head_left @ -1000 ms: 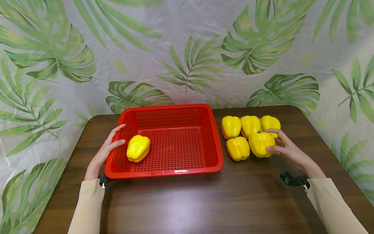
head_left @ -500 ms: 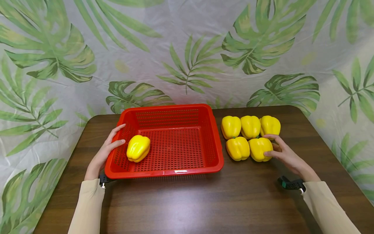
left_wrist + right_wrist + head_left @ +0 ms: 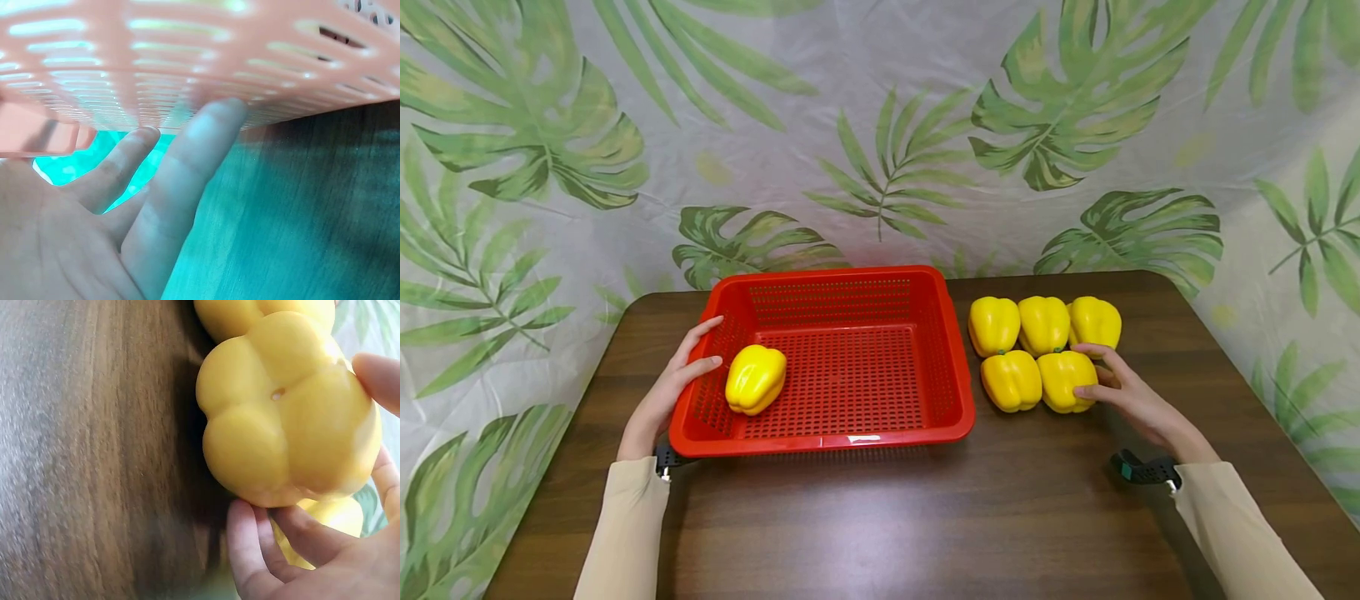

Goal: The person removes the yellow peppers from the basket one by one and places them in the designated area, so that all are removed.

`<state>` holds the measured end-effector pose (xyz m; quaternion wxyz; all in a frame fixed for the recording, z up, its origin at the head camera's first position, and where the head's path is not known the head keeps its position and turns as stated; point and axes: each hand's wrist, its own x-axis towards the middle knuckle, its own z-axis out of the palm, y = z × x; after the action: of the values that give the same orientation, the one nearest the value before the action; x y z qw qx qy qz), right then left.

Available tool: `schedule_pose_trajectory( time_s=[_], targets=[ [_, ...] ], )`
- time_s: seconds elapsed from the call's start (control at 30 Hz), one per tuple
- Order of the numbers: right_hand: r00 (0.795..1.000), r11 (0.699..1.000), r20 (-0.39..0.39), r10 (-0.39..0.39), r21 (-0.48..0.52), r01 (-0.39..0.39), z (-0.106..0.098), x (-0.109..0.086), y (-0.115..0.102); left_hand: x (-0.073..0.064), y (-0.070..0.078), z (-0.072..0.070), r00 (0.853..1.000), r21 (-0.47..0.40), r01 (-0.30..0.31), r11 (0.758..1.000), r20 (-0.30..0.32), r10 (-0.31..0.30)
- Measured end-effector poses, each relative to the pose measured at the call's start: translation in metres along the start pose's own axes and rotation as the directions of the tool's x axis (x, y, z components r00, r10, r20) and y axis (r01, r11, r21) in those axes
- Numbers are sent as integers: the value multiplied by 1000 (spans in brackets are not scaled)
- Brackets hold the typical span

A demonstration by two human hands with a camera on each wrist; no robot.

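My left hand (image 3: 662, 396) holds the left side of a red perforated plastic basket (image 3: 958, 392), its thumb over the rim. From the left wrist view, other fingers (image 3: 200, 150) reach against the outside of the slotted wall. One yellow bell pepper (image 3: 756, 380) lies inside the basket, near that hand. On the right, my right hand (image 3: 1138, 404) grips another yellow bell pepper (image 3: 1063, 382) from its right side, thumb in front. The right wrist view shows this pepper's lobed underside (image 3: 275, 425) facing the camera, with fingers below it and the thumb at its upper right.
Beside the held pepper sits another yellow bell pepper (image 3: 1012, 381); a row of three more, including the middle one (image 3: 1043, 323), stands behind. Brown wooden table (image 3: 880, 525) extends toward me. A leaf-patterned cloth (image 3: 910, 67) hangs behind the table.
My right hand has brought its pepper down and slightly toward me, level with the front pepper beside it. Over the last half second it barely moves. The left hand and basket stay put.
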<state>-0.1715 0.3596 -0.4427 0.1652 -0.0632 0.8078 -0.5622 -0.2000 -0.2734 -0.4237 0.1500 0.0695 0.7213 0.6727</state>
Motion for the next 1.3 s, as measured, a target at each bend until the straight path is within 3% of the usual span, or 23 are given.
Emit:
schedule_pose_trajectory(
  time_s=[0.27, 0.7, 1.0, 1.2, 1.3],
  targets=[
    [1000, 1000, -13, -21, 9, 21, -6, -2, -3, 0, 1, 1, 1000, -2, 3, 1000, 1, -3],
    [979, 966, -71, -191, 161, 200, -14, -5, -22, 1, 1, 1, 1000, -12, 0, 1000, 2, 0],
    [974, 969, -92, -208, 114, 217, -11, 2, -45, 1, -1, 1, 1000, -9, -5, 1000, 8, 5],
    [973, 974, -100, -206, 70, 214, 3, 12, -60, 1, 0, -1, 1000, -9, -8, 1000, 8, 8],
    [975, 974, -65, -213, 67, 217, 12, 17, -67, 0, 0, -1, 1000, -6, -6, 1000, 10, 6]
  ],
)
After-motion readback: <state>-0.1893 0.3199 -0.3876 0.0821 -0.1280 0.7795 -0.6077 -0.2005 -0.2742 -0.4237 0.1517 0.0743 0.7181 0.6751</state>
